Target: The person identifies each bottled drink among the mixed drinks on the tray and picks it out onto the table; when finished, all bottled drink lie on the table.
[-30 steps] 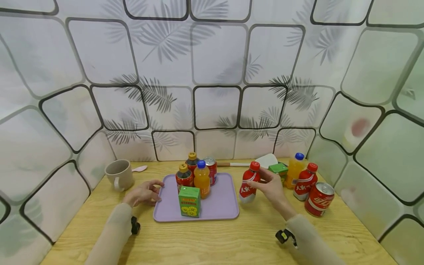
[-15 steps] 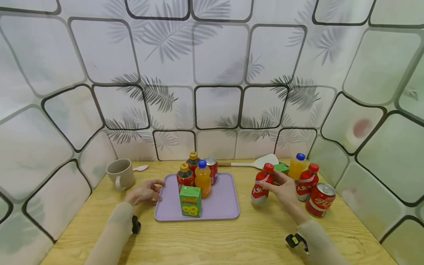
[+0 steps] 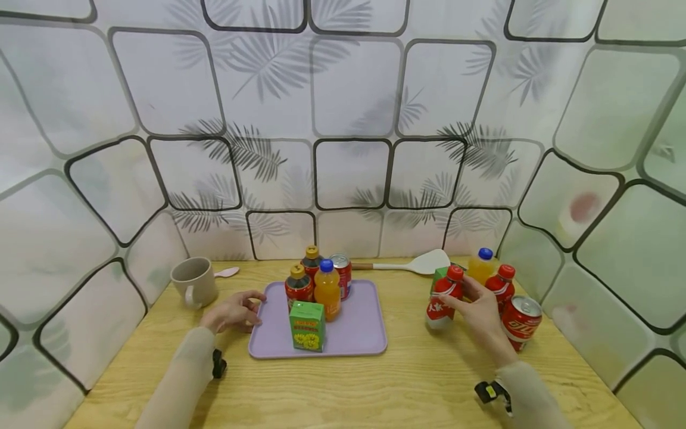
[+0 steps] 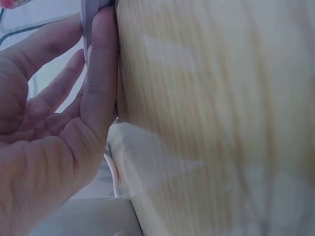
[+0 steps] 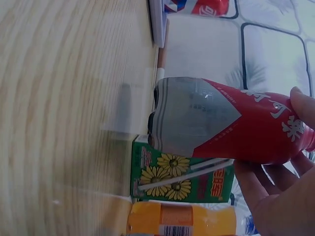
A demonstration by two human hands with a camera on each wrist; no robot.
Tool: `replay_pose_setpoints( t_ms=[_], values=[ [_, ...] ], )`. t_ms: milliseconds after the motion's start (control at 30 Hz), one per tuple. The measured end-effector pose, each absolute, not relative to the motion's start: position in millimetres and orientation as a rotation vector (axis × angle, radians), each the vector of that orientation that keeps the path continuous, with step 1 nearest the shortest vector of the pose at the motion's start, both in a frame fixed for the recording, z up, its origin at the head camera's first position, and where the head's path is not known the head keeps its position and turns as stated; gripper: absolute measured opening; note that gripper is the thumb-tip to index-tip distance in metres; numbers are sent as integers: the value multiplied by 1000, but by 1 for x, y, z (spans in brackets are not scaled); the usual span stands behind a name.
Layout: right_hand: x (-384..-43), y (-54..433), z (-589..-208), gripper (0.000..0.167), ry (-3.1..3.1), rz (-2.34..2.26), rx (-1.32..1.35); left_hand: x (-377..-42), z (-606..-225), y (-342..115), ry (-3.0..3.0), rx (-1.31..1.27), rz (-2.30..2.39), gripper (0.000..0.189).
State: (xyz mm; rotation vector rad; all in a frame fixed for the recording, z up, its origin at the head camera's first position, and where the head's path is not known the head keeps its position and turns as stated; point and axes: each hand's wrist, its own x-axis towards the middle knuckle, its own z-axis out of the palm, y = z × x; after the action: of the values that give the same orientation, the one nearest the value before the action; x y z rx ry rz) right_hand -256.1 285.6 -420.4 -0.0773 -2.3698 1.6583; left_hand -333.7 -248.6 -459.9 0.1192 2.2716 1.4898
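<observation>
In the head view my right hand (image 3: 479,313) grips a red-capped cola bottle (image 3: 442,307) with a red-and-white wrap around its upper part, thumb and fingers about the bottle. It leans slightly, close over the table; whether its base touches is hard to tell. The right wrist view shows this bottle (image 5: 216,120) in front of a green drink carton (image 5: 172,177). My left hand (image 3: 233,313) pinches the left rim of the lilac tray (image 3: 354,342). In the left wrist view, fingers (image 4: 101,64) lie against the tray's edge (image 4: 87,29).
On the tray stand two dark bottles (image 3: 299,286), an orange juice bottle (image 3: 328,292), a can (image 3: 343,277) and a green carton (image 3: 307,328). Another juice bottle (image 3: 480,268), cola bottle (image 3: 502,286) and red can (image 3: 521,322) stand right. A mug (image 3: 194,283) and spatula (image 3: 429,262) lie behind.
My right hand has carried the cola bottle rightward, away from the tray towards the drinks at the right. The left hand stays at the tray's rim.
</observation>
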Motion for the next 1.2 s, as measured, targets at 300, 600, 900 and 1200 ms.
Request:
replay_pose_setpoints(
  t_ms=[300,600,900,1200],
  values=[
    [-255,299,-421,75,-2334,1628,-146,-333,-460,-249,2270,102,1489,60],
    [-258,312,-422,72,-2354,1579,-218,-333,-460,-249,2272,127,1476,59],
    [-267,316,-426,72,-2414,1489,-277,-332,-458,-247,2269,120,1475,60],
    [-272,310,-422,74,-2390,1497,-293,-333,-457,-249,2274,111,1464,59]
  ],
)
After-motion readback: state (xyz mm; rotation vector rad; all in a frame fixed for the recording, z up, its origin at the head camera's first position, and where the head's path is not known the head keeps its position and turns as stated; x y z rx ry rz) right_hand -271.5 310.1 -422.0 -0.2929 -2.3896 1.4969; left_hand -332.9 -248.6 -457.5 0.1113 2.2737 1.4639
